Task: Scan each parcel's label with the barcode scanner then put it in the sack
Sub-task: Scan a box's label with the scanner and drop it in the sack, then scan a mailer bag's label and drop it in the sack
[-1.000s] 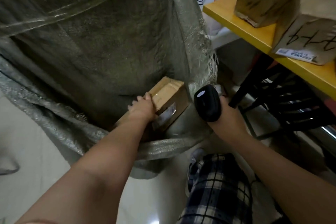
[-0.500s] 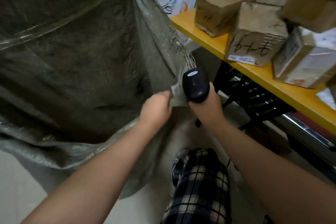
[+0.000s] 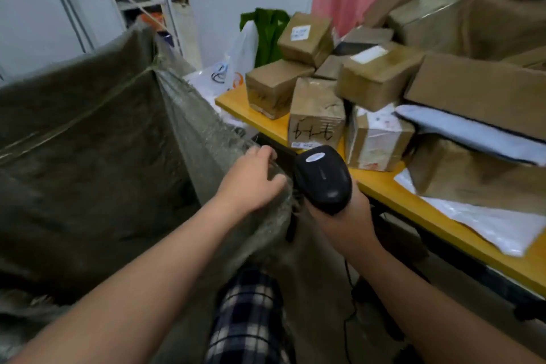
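— Whereabouts of the scanner (image 3: 323, 179)?
— It is gripped in the right hand (image 3: 345, 219), whose fingers are wrapped under its handle and mostly hidden, just beside the yellow table (image 3: 381, 186).
— And the left hand (image 3: 251, 183)?
— Its fingers are curled onto the sack (image 3: 88, 156) at the rim, just left of the scanner; the fingertips are blurred against the mesh.
— Can the sack's inside be seen?
— Only dark folds; its bottom is cut off by the left forearm.
— The parcels (image 3: 316, 115)?
— They are stacked on the table, apart from the sack. Those at the right are smeared, and labels cannot be read.
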Action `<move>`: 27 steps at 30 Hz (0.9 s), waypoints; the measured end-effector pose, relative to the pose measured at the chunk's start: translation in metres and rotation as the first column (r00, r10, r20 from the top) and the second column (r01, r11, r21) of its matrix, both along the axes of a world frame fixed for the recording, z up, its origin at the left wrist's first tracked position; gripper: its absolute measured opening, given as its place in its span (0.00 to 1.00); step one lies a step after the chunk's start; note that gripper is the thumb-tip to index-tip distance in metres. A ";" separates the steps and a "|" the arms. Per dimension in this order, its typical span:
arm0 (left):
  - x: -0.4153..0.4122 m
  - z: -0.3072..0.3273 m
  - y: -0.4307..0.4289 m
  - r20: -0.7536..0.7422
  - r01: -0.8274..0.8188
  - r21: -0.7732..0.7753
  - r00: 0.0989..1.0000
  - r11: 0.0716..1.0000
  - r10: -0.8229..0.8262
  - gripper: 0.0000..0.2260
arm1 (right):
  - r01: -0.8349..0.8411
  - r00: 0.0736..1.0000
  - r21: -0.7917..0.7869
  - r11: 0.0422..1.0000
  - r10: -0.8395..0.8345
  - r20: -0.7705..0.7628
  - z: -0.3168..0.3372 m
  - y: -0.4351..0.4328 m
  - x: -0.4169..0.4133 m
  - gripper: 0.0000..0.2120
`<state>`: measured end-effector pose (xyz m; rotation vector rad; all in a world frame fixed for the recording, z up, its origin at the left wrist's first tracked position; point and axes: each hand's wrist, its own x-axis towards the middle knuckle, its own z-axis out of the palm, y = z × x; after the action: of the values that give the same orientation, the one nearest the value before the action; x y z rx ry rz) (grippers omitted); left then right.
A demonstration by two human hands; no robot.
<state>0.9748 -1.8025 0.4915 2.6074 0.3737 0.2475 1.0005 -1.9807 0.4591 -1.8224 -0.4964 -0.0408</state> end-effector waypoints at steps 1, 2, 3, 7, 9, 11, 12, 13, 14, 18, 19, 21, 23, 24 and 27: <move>0.001 0.010 -0.009 0.076 0.000 -0.009 0.997 1.000 0.001 0.18 | 0.029 0.999 0.021 0.999 -0.029 0.020 0.008 -0.008 -0.001 0.25; 0.002 0.018 -0.017 0.141 0.007 -0.022 0.990 1.000 -0.004 0.19 | 0.054 0.998 0.045 0.998 -0.055 0.027 0.016 -0.015 -0.003 0.25; 0.002 0.027 -0.027 0.200 0.017 -0.023 0.980 1.000 -0.012 0.19 | 0.070 0.997 0.072 0.995 -0.073 0.032 0.023 -0.023 -0.004 0.25; 0.008 0.054 -0.064 0.339 0.064 0.012 0.939 0.998 -0.064 0.20 | 0.133 0.988 0.188 0.973 -0.145 0.054 0.055 -0.059 -0.009 0.27; 0.014 0.069 -0.086 0.373 0.107 0.048 0.921 0.993 -0.117 0.22 | 0.179 0.979 0.243 0.953 -0.196 0.048 0.071 -0.077 -0.011 0.26; 0.023 0.084 -0.110 0.383 0.149 0.087 0.908 0.985 -0.171 0.24 | 0.224 0.968 0.281 0.933 -0.247 0.049 0.085 -0.097 -0.011 0.24; 0.029 0.090 -0.123 0.387 0.180 0.112 0.898 0.977 -0.209 0.25 | 0.253 0.959 0.295 0.921 -0.280 0.052 0.090 -0.109 -0.010 0.23; 0.036 0.096 -0.136 0.394 0.214 0.154 0.882 0.965 -0.259 0.27 | 0.280 0.949 0.308 0.909 -0.310 0.054 0.096 -0.120 -0.009 0.22; 0.044 0.102 -0.148 0.400 0.245 0.222 0.860 0.944 -0.318 0.28 | 0.300 0.941 0.324 0.897 -0.335 0.057 0.100 -0.132 -0.007 0.22; 0.086 0.125 -0.184 0.304 0.311 0.576 0.777 0.756 -0.551 0.34 | 0.390 0.900 0.380 0.839 -0.435 0.038 0.106 -0.171 0.006 0.24; 0.098 0.129 -0.188 0.244 0.315 0.643 0.780 0.698 -0.576 0.36 | 0.397 0.898 0.382 0.834 -0.440 0.027 0.105 -0.177 0.010 0.24; 0.117 0.136 -0.191 0.123 0.327 0.728 0.802 0.602 -0.584 0.40 | 0.384 0.911 0.378 0.842 -0.412 -0.008 0.103 -0.183 0.019 0.25; 0.131 0.139 -0.192 0.058 0.357 0.748 0.804 0.559 -0.592 0.43 | 0.377 0.921 0.369 0.850 -0.385 -0.054 0.099 -0.183 0.028 0.25; 0.135 0.140 -0.193 0.042 0.381 0.740 0.795 0.553 -0.605 0.43 | 0.386 0.919 0.375 0.843 -0.385 -0.081 0.097 -0.181 0.032 0.25; 0.143 0.144 -0.196 0.033 0.424 0.751 0.741 0.505 -0.671 0.40 | 0.448 0.894 0.422 0.788 -0.412 -0.179 0.094 -0.177 0.043 0.22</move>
<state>1.1177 -1.9982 0.6356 3.1506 -0.8905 0.6918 1.0430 -2.1573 0.5527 -1.4287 0.0073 -0.3715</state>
